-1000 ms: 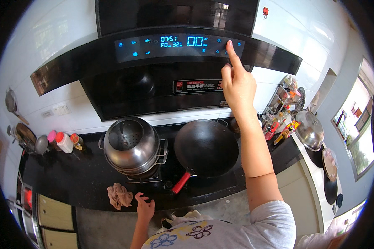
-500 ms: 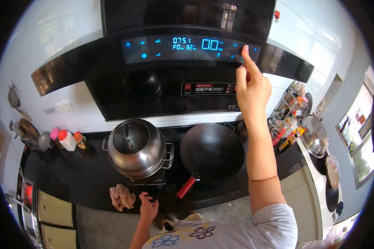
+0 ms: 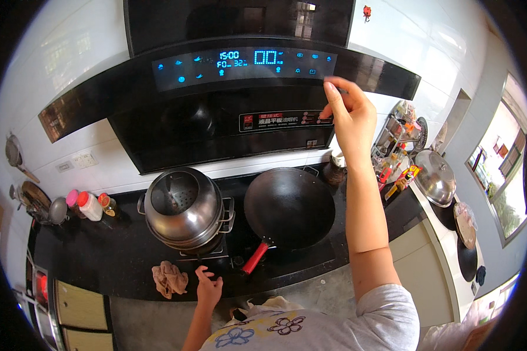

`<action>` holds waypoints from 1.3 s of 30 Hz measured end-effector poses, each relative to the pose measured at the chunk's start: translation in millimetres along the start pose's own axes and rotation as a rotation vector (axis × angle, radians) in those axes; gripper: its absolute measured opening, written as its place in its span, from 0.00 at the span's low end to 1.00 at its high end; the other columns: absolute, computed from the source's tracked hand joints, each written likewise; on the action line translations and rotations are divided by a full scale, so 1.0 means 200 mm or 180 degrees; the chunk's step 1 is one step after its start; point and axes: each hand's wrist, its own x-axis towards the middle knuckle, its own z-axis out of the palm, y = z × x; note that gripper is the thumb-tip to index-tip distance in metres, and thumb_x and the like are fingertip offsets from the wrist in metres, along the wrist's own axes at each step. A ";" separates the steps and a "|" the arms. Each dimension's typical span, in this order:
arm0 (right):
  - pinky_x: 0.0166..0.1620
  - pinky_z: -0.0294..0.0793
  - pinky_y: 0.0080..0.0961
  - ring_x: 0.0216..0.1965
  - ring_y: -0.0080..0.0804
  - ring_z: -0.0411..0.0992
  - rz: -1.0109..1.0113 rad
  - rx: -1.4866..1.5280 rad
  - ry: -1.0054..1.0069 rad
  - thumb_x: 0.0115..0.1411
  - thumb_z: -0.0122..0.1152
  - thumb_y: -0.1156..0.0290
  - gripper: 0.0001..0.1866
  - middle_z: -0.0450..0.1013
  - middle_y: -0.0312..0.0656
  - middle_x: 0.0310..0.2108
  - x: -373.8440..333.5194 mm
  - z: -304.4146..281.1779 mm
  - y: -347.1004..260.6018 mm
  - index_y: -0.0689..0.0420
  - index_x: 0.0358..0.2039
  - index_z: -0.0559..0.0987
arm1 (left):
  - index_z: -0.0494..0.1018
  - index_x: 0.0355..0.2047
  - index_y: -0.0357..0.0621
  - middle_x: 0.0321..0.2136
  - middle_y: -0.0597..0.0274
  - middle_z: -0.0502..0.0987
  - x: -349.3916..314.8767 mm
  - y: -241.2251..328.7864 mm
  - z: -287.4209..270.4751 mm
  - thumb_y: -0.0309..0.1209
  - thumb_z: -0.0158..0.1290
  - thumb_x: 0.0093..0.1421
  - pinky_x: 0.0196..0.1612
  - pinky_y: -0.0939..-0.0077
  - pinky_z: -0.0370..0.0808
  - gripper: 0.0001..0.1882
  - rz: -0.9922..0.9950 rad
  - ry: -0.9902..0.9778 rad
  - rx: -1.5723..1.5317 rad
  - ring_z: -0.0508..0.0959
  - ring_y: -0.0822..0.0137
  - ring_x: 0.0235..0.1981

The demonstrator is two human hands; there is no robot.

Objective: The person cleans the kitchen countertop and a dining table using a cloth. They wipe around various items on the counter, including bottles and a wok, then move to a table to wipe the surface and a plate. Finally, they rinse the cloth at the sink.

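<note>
My right hand [image 3: 352,120] is raised in front of the range hood, just below the right end of its lit display panel [image 3: 246,63]. Its fingers are curled, thumb close to the index finger, with nothing in them. Low at the counter's front edge, my left hand [image 3: 208,288] is empty with its fingers apart. A crumpled brown cloth [image 3: 170,279] lies to its left. Behind it a steel pot [image 3: 184,219] with a domed lid sits on the stove. To the right stands a black wok [image 3: 290,207], its red handle [image 3: 255,258] pointing toward me.
Red- and pink-lidded jars [image 3: 90,206] stand at the counter's left, near the wall. On the right are a rack of bottles [image 3: 395,161] and a large steel lid [image 3: 435,178]. The hood's dark edge [image 3: 386,86] juts out above the stove.
My right index finger has come away from the panel and bent; the hand has dropped slightly. The display digits have changed. My view has shifted a little; my left hand stays by the cloth.
</note>
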 end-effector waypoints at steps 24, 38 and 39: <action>0.60 0.64 0.44 0.60 0.53 0.62 -0.0130 0.0009 -0.4585 0.52 0.69 0.60 0.35 0.61 0.53 0.61 -2.68 1.53 0.18 0.63 0.57 0.68 | 0.59 0.66 0.54 0.66 0.55 0.56 0.20 -1.02 -0.55 0.32 0.59 0.56 0.66 0.49 0.56 0.37 0.0268 0.0241 0.2153 0.56 0.44 0.65; 0.38 0.73 0.48 0.55 0.47 0.66 -0.0778 -0.0954 -0.4452 0.56 0.57 0.69 0.17 0.67 0.39 0.50 -2.93 1.40 0.27 0.46 0.47 0.78 | 0.74 0.49 0.49 0.58 0.54 0.67 0.14 -1.11 -0.64 0.30 0.64 0.48 0.46 0.61 0.77 0.25 0.0304 -0.0095 0.2134 0.75 0.49 0.45; 0.39 0.72 0.50 0.57 0.48 0.64 -0.0744 -0.0781 -0.4509 0.57 0.56 0.68 0.16 0.68 0.38 0.49 -2.93 1.32 0.28 0.44 0.47 0.78 | 0.75 0.47 0.49 0.56 0.55 0.68 0.11 -1.08 -0.63 0.31 0.64 0.48 0.46 0.61 0.77 0.24 0.0272 -0.0302 0.2325 0.75 0.49 0.46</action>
